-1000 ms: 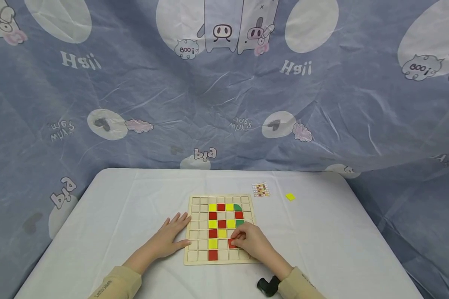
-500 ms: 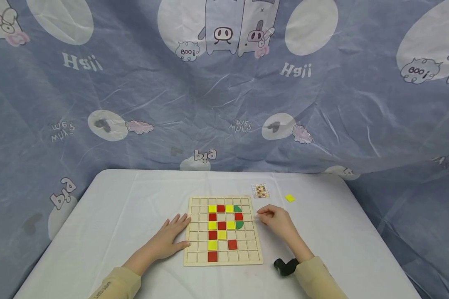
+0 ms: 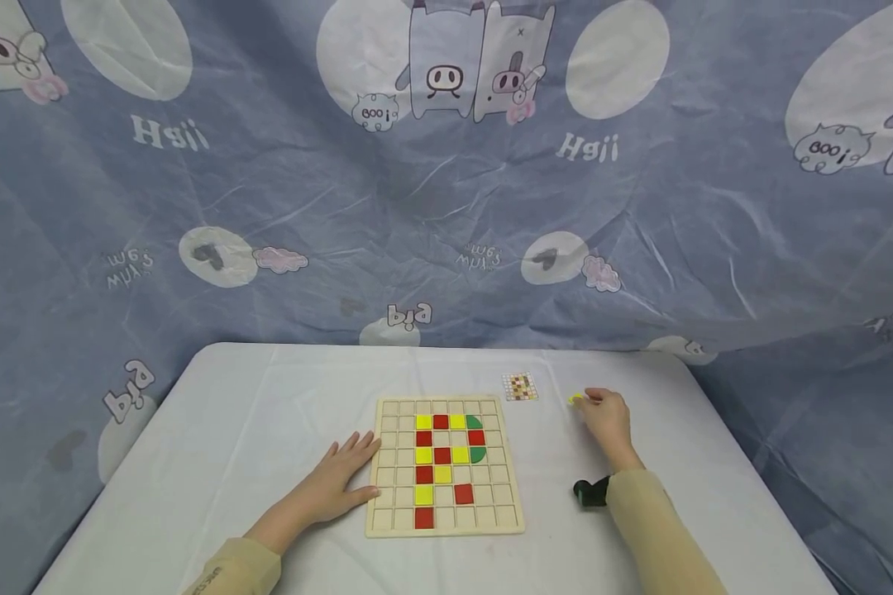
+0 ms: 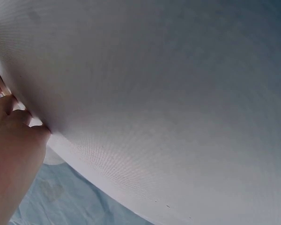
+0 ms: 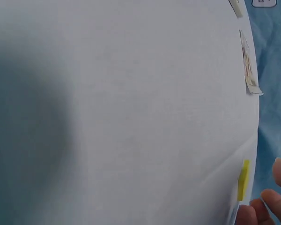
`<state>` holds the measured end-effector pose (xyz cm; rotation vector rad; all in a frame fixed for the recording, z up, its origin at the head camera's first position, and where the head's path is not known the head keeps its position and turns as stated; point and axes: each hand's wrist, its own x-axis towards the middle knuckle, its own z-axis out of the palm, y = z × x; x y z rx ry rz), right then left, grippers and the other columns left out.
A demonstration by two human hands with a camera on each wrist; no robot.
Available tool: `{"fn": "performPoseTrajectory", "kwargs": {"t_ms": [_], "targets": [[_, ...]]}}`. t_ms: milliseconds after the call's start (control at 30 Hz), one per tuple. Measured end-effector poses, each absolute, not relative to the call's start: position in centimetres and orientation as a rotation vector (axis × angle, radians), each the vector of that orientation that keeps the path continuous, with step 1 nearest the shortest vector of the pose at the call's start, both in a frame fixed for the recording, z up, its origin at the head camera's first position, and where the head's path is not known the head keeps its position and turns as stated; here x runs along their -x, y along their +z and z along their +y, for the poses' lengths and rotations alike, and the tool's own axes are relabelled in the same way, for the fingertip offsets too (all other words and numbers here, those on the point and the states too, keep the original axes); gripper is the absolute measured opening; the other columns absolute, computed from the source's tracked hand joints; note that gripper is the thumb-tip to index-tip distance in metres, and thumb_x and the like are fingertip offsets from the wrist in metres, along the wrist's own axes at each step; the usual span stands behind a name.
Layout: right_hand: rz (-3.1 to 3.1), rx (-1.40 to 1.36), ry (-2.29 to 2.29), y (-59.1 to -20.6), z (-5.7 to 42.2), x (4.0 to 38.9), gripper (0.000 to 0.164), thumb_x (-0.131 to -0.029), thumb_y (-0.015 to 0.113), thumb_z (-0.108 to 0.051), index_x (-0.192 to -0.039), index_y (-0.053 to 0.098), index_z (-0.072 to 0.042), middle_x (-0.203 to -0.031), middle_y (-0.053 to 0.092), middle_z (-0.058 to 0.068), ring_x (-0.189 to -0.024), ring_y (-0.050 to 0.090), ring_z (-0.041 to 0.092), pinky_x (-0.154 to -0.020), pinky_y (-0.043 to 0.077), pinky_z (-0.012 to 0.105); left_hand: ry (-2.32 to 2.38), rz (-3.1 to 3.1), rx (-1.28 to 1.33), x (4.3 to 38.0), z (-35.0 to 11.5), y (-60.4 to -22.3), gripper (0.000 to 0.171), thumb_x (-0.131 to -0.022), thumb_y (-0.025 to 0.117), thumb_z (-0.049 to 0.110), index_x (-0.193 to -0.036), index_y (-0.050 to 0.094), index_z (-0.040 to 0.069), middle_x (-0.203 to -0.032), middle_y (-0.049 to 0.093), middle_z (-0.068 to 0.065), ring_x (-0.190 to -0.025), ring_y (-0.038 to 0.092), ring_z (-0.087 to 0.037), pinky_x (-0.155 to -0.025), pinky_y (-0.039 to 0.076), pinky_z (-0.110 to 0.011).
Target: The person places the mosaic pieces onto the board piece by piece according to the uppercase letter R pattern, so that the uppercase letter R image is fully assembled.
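Observation:
A wooden grid board [image 3: 409, 526] lies on the white table, with red, yellow and green tiles set in its squares. Spread along its left edge, the fingers of my left hand [image 3: 335, 483] touch the rim; the left wrist view has the same hand [image 4: 14, 145] at its left side. Right of the board, my right hand [image 3: 607, 421] reaches a loose yellow tile [image 3: 575, 399], its fingertips overlapping it. In the right wrist view the yellow tile [image 5: 243, 180] lies beside the fingertips [image 5: 262, 208], thumb and fingers apart. A lone red tile [image 3: 464, 494] sits at the board's lower right.
A small printed pattern card [image 3: 521, 387] lies beyond the board's top right corner. A black strapped device [image 3: 591, 492] shows at my right wrist. Behind the table [image 3: 283, 388] hangs a blue-grey cloth [image 3: 387, 207] with cartoon prints.
My right hand has let go of the red tile on the board and moved right and away from me to the loose yellow tile. The left hand stays at the board's edge.

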<state>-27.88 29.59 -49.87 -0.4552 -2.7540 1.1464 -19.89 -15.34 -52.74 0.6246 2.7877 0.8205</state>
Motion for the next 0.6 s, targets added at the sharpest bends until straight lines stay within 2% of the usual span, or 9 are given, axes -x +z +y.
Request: {"fn": "performPoseTrajectory", "kwargs": {"t_ms": [167, 433, 600], "targets": [[-2.8, 0.477, 1.095, -50.6, 30.0, 28.8, 0.045, -0.094, 0.062, -0.016, -0.126, 0.056, 0.015, -0.125, 0.057, 0.035, -0.117, 0.054, 0.047, -0.099, 0.046, 0.054, 0.832, 2.793, -0.651, 19.8, -15.4, -52.8, 0.077, -0.09, 0.069, 0.043, -0.151, 0.038, 0.006, -0.16, 0.031, -0.016, -0.149, 0.022, -0.042, -0.119, 0.014, -0.065], [-2.808, 0.495, 0.957, -51.5, 29.9, 29.0, 0.033, -0.088, 0.068, -0.01, -0.11, 0.063, 0.015, -0.102, 0.063, 0.03, -0.098, 0.058, 0.043, -0.085, 0.048, 0.051, 0.841, 2.786, -0.655, 19.6, -15.3, -52.9, 0.078, -0.09, 0.069, 0.044, -0.151, 0.038, 0.006, -0.159, 0.032, -0.017, -0.149, 0.022, -0.042, -0.118, 0.014, -0.066], [-2.835, 0.528, 1.003, -50.9, 29.6, 29.3, 0.032, -0.088, 0.067, -0.009, -0.11, 0.058, 0.013, -0.106, 0.061, 0.031, -0.099, 0.057, 0.042, -0.086, 0.049, 0.05, 0.829, 2.803, -0.65, 19.8, -15.4, -52.8, 0.078, -0.09, 0.069, 0.043, -0.151, 0.038, 0.007, -0.159, 0.032, -0.016, -0.149, 0.022, -0.042, -0.118, 0.014, -0.065]]}}
